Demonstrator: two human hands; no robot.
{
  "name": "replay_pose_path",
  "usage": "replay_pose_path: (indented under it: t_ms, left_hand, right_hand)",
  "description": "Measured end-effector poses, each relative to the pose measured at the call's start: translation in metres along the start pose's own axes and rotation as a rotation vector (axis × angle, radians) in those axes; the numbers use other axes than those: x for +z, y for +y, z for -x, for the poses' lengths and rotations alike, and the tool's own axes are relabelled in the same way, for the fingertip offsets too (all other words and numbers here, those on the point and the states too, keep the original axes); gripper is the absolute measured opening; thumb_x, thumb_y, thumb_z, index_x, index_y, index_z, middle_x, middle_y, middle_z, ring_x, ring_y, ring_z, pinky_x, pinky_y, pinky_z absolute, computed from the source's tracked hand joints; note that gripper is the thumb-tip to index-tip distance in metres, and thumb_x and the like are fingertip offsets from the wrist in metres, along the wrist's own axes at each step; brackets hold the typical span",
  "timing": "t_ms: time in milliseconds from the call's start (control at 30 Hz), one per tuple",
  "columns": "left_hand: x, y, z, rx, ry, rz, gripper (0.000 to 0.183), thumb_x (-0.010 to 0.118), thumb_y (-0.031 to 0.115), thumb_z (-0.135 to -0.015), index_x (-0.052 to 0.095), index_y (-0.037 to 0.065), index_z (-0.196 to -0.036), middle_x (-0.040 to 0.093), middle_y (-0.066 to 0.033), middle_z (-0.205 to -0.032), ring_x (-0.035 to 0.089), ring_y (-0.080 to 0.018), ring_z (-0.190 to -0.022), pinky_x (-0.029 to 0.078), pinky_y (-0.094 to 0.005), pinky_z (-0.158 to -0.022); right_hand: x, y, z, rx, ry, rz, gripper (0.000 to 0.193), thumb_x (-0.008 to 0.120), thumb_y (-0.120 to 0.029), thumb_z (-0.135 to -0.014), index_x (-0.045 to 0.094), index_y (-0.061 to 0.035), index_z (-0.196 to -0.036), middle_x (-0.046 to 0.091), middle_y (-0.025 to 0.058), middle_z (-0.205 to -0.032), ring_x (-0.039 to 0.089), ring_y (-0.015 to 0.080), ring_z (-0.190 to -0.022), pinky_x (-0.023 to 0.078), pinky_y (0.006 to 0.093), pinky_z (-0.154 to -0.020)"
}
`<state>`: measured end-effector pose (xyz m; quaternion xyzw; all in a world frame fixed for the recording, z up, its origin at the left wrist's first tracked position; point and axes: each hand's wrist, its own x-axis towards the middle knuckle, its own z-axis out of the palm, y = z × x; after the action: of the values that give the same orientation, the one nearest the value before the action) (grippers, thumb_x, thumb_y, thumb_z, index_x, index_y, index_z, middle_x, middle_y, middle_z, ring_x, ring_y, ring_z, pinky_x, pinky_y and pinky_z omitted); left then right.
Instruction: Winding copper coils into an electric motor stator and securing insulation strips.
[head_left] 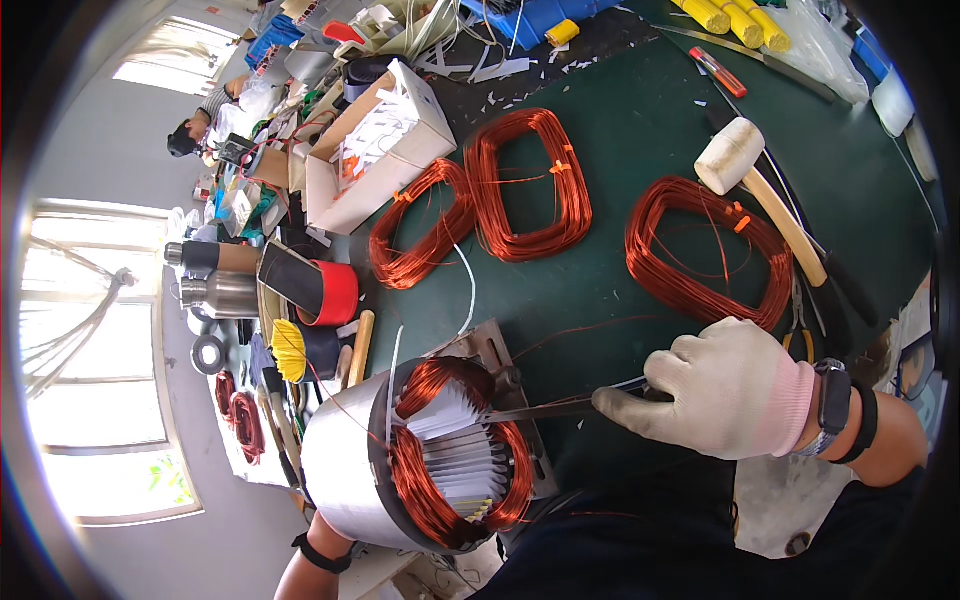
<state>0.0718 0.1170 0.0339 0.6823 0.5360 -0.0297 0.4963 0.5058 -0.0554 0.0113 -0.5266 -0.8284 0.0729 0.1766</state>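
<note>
A motor stator (342,455) with a silver outer shell lies on its side in front of me. Copper windings (415,482) bulge from its open end, and white slot liners (465,465) line the bore. My right hand (705,395), in a white glove, is closed around a thin flat blade tool (550,409). The index finger lies along this tool, whose far end reaches into the stator's bore. My left forearm and banded wrist (328,550) come up beside the shell; the stator hides the left hand's fingers. Loose copper wires trail near the bore.
Copper wire coils (535,240) lie on the green tabletop (590,300), with another coil (650,240) under a white-headed mallet (728,158). Pliers (799,320) rest beside it. A cardboard box (425,150) of paper scraps and metal bottles (225,295) stand left. Another person (195,130) is far left.
</note>
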Motion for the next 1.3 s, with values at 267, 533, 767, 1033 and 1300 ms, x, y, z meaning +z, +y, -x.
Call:
replay_pose_path:
  t_ms: [267,533,767,1033,1300]
  left_hand:
    - [-0.011,-0.017,-0.015,0.09,-0.12,-0.063,0.059,0.041,0.034,-0.116,0.03,0.002,-0.164,0.048,-0.0165,-0.159,0.055,-0.0267,-0.14,0.053,-0.0424,-0.113]
    - [-0.034,-0.053,0.009,0.128,-0.195,-0.118,0.059,0.043,0.032,-0.116,0.029,0.001,-0.164,0.047,-0.0166,-0.159,0.054,-0.0261,-0.14,0.054,-0.0415,-0.112]
    - [-0.031,-0.064,0.004,0.085,-0.171,0.145,0.054,0.053,0.019,-0.112,0.038,-0.003,-0.159,0.055,-0.0168,-0.152,0.06,-0.024,-0.133,0.057,-0.0363,-0.105]
    - [-0.04,-0.073,0.02,0.056,-0.079,0.102,0.053,0.054,0.017,-0.111,0.04,-0.003,-0.158,0.057,-0.0166,-0.149,0.062,-0.0239,-0.13,0.057,-0.0358,-0.105]
    - [-0.032,-0.048,0.019,0.126,0.033,0.025,0.052,0.056,0.015,-0.11,0.043,-0.004,-0.156,0.059,-0.0164,-0.147,0.064,-0.0237,-0.128,0.057,-0.0353,-0.103]
  right_hand:
    - [0.005,-0.001,-0.018,-0.003,0.033,0.019,0.031,0.071,-0.026,-0.088,0.078,-0.0235,-0.118,0.054,-0.0013,-0.071,0.058,0.013,-0.056,0.043,0.0313,-0.043]
    - [0.009,-0.018,-0.057,0.098,-0.133,-0.158,0.019,0.078,-0.03,-0.083,0.084,-0.0221,-0.1,0.046,-0.0017,-0.064,0.051,0.0122,-0.048,0.034,0.033,-0.038]
    - [0.04,-0.013,-0.075,-0.011,-0.092,-0.206,0.027,0.07,-0.034,-0.092,0.081,-0.0253,-0.116,0.056,0.0013,-0.068,0.058,0.0146,-0.046,0.047,0.0363,-0.035]
    - [0.065,-0.024,-0.1,-0.08,-0.006,-0.351,0.022,0.065,-0.036,-0.098,0.079,-0.0222,-0.11,0.059,0.0072,-0.064,0.065,0.0222,-0.048,0.053,0.0422,-0.04]
    - [0.053,-0.038,-0.116,-0.225,-0.259,-0.278,0.032,0.059,-0.028,-0.102,0.068,-0.0017,-0.117,0.068,0.0187,-0.084,0.076,0.0416,-0.081,0.063,0.0515,-0.067]
